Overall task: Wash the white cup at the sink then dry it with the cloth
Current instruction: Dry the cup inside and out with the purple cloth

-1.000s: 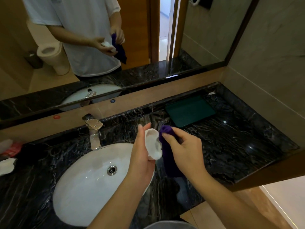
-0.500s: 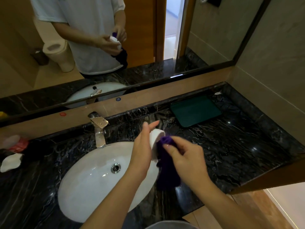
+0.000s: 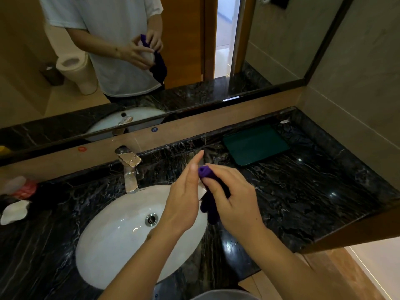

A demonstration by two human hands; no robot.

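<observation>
The left hand (image 3: 184, 202) has turned, now hiding most of the white cup (image 3: 202, 191) it holds; the right hand (image 3: 236, 200) grips the purple cloth (image 3: 205, 172), pushed deeper in, so drying is under way.

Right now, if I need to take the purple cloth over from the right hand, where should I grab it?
Take the purple cloth by its hanging tail, coming from below on the near side. The right hand pinches its upper end against the white cup, which the left hand holds, so the top is crowded; only the lower part dangles free above the sink rim.
</observation>
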